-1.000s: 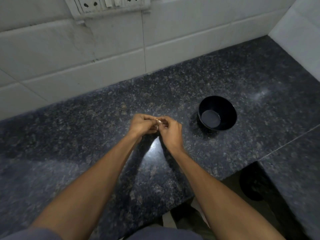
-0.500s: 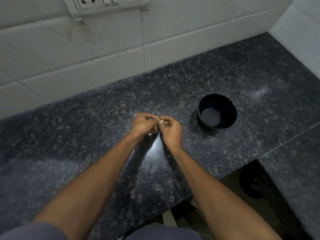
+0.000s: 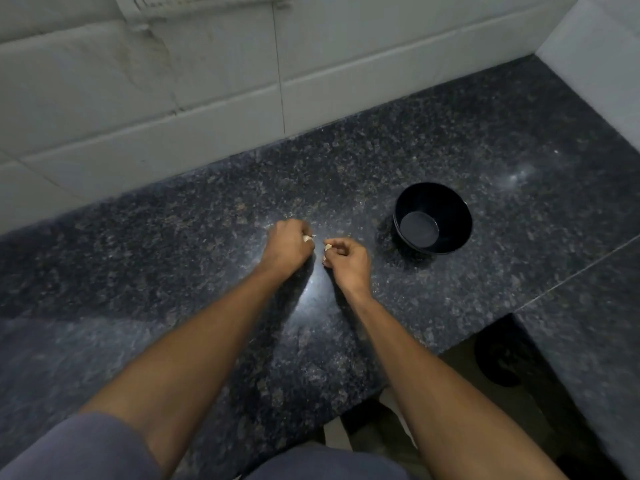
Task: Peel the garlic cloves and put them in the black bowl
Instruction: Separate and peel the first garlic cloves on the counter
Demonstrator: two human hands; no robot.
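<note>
Left hand (image 3: 289, 244) fisted low over the counter (image 3: 173, 258), fingers curled round a pale garlic clove (image 3: 307, 239) that shows only at the thumb side. Right hand (image 3: 346, 259) just beside it, a small gap between the two; fingers curled, thumb and forefinger pinching a pale scrap (image 3: 327, 247), probably a bit of skin or clove, too small to tell which. Both forearms reach in from the near edge, and the knuckles hide most of what is held.

Black bowl (image 3: 445, 197) stands upright on the counter to the right of the right hand, near but apart; its inside looks bare, dull flat bottom showing. Nothing lies between hand and bowl.

Counter is dark speckled granite with a bright glare patch below the hands. White tiled wall (image 3: 207, 91) runs along the back and turns in at the far right. A switch plate (image 3: 194, 5) sits at the top edge, cut off. Grey-blue clothing (image 3: 86, 452) at the bottom.
</note>
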